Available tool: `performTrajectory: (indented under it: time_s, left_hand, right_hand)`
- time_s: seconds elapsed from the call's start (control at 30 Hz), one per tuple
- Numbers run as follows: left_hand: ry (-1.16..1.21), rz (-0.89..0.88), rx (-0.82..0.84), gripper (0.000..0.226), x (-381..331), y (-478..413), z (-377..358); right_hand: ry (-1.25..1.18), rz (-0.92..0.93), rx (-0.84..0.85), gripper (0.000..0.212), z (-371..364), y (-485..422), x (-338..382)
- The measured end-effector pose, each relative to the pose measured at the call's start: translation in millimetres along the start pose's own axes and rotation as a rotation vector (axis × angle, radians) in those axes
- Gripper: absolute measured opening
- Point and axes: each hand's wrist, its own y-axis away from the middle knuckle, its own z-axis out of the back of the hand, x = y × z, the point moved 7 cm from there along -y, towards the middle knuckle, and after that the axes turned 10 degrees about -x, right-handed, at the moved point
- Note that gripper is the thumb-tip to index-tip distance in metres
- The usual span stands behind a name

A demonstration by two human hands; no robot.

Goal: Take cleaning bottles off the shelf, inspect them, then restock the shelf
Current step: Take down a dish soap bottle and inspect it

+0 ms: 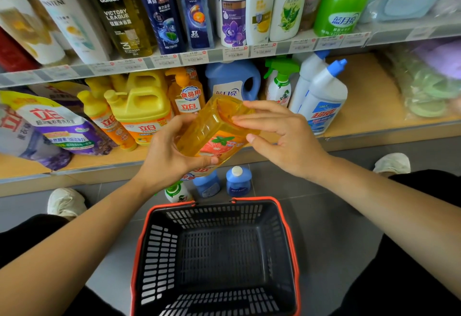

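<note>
Nearest: black plastic shopping basket with a red rim [159, 253], on the grey floor between the person's knees.

Just beyond it, three bottles stand on the floor in front of the shelf: a white bottle with a green label [177, 192], a blue bottle [207, 184] and a blue bottle with a white cap [238, 182]. Judged as already taken down, not yet restocked.

Above them, held in the air: a clear orange-yellow plastic detergent bottle with a fruit label [214, 128], tipped on its side, base toward the shelf. The left hand [169, 156] wraps it from below, thumb across the label. The right hand [282, 136] lays straight fingers on its upper face, thumb at the edge. Judged mid-inspection.

Farthest: the lower wooden shelf board [369, 86] carries yellow jugs [142, 106] and white blue-capped bottles [324, 96], with bare board to their right. Restocking remains.
</note>
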Motion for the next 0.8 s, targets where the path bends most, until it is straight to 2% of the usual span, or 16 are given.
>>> performTrajectory:
  time_s: [0.1,0.27,0.33,0.4,0.47,0.5,0.67,0.73,0.8]
  left_hand:
    - [0.023,0.043,-0.008,0.078,3,-1,-3]
    - [0.173,0.18,-0.037,0.073,8,-6,-9]
    - [0.273,0.24,-0.041,0.071,7,-7,-16]
    - [0.383,0.296,-0.036,0.07,5,-8,-26]
    - [0.482,0.338,-0.029,0.07,1,-10,-38]
    - [0.523,0.357,-0.024,0.07,-2,-10,-45]
    - [0.639,0.446,0.009,0.06,-15,-12,-81]
    - [0.686,0.5,0.044,0.059,-18,-11,-97]
    - [0.708,0.543,0.118,0.048,-19,-9,-113]
  right_hand:
    - [0.031,-0.024,-0.114,0.027,13,-1,-8]
    - [-0.016,-0.285,-0.183,0.047,21,13,-39]
    - [-0.018,-0.415,-0.083,0.053,12,26,-56]
    - [-0.066,-0.553,0.108,0.058,-4,46,-70]
    - [-0.188,-0.659,0.233,0.059,-18,67,-78]
    - [-0.265,-0.681,0.245,0.059,-22,75,-78]
    - [-0.552,-0.756,0.011,0.07,-8,81,-83]
    - [-0.605,-0.784,-0.044,0.075,1,83,-88]
    - [-0.62,-0.796,-0.08,0.073,12,88,-92]
